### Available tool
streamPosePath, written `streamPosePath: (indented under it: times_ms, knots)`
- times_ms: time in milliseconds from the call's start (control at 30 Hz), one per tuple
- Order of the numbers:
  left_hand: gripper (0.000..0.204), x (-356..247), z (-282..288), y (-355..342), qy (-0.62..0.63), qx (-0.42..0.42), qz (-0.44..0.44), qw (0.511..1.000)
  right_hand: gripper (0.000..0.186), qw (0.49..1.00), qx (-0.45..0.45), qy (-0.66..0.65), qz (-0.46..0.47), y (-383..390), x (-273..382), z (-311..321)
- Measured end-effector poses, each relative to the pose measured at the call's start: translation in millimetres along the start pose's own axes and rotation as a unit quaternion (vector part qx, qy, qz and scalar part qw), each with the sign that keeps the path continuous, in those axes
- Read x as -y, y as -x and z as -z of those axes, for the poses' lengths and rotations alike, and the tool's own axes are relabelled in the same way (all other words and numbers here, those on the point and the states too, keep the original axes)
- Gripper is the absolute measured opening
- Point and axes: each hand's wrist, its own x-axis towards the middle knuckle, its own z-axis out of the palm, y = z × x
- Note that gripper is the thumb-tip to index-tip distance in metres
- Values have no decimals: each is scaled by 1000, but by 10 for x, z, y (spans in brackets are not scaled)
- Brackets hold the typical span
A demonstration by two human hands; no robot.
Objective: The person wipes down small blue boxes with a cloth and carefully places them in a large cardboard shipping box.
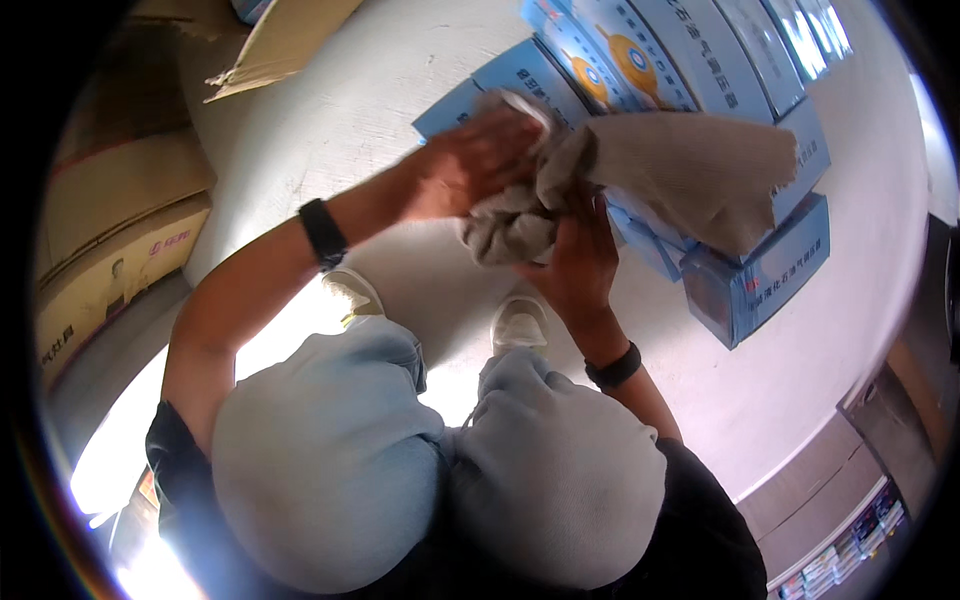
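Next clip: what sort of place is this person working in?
Probably a storeroom or stock area. Stacked blue product boxes stand on a pale bare floor, and brown cardboard cartons are piled at the left. The left hand and right hand hold a grey cloth over the boxes.

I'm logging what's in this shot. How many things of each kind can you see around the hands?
Grey cloth, held by left hand and right hand: 1
Black wristbands: 2
Shoes: 2
Brown cartons at left: at least 2
Blue boxes: at least 5; stack runs out of view
Total: at least 12
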Motion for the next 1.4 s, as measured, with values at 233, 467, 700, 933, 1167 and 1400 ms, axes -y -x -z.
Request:
streamPosePath:
  times_ms: [233,467,700,933,1167,1400]
  knots:
    - [37,208,228,72,-769,197,-344,501,39,998,-22,-42,52,49,-25,21]
    - [31,-507,555,200,-886,71,-409,208,30,998,-31,-9,57,132,-26,-19]
    - [42,-62,578,9,-828,43,-361,427,27,996,-46,-47,57,84,127,-122]
    - [41,330,479,295,-568,95,-236,783,21,986,1,-115,124,132,48,38]
    - [71,-365,287,330,-903,-25,-376,208,29,997,-5,-31,77,260,-43,248]
    - [49,-148,207,60,-952,-102,-244,153,37,992,-30,-116,28,235,73,-33]
